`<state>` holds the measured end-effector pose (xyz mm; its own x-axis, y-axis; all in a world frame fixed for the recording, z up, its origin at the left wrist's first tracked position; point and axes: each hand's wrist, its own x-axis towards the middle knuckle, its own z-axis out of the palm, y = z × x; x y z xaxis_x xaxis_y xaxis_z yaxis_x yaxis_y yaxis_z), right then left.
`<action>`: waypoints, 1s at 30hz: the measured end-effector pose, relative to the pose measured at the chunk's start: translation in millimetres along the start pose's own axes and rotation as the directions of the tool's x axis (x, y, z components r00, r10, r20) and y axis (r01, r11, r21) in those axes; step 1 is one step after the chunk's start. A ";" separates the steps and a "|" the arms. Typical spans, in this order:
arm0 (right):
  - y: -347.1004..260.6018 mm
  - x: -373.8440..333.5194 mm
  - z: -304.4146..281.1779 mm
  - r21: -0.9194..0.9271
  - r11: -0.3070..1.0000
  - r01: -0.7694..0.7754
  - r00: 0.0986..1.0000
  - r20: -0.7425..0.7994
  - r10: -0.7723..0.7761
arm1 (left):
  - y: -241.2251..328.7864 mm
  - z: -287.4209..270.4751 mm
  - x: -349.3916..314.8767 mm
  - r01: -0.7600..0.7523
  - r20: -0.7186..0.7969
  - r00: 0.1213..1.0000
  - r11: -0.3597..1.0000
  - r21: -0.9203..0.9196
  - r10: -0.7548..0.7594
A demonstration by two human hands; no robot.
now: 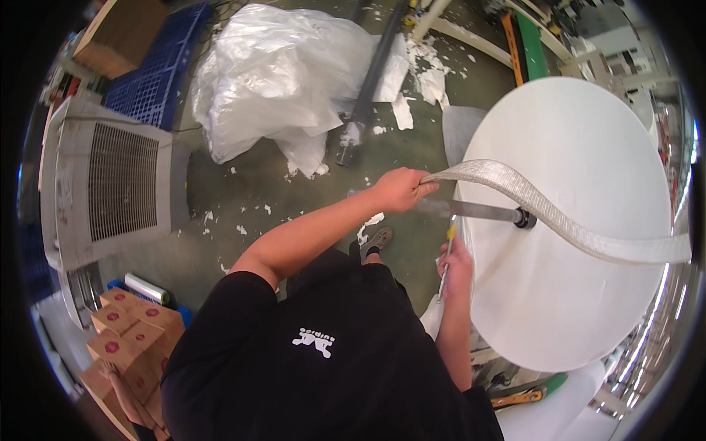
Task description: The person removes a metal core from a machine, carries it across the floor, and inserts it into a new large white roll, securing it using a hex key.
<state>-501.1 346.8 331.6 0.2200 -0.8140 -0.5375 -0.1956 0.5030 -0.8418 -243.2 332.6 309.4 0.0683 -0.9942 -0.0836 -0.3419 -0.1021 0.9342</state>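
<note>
Beside the big white roll (581,220), the left hand (401,189) clenches the woven strap (559,213) over its metal shaft (478,211); the right hand (457,266) pinches a thin tool (446,257). Rigging looks underway; next, seating the strap squarely.

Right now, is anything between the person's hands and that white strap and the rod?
Nothing visible. The left hand already grips the strap over the metal rod of the big white roll. The right hand holds a thin tool.

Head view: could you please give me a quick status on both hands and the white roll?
Left hand shut on woven grey-white strap. Right hand shut on thin metal rod. Large white roll on steel shaft; nothing blocking.
</note>
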 end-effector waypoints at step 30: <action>599.4 -518.0 -190.4 0.201 0.413 0.888 -0.361 -0.249 0.898 | -24.6 79.5 -35.0 0.071 -0.002 0.997 0.955 -0.288 -0.075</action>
<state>-914.2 1014.7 114.7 -0.4934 0.6739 -0.5499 0.3064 -0.4570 -0.8350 -311.7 367.1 261.7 0.0955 -0.9836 -0.1529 -0.0517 -0.1583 0.9860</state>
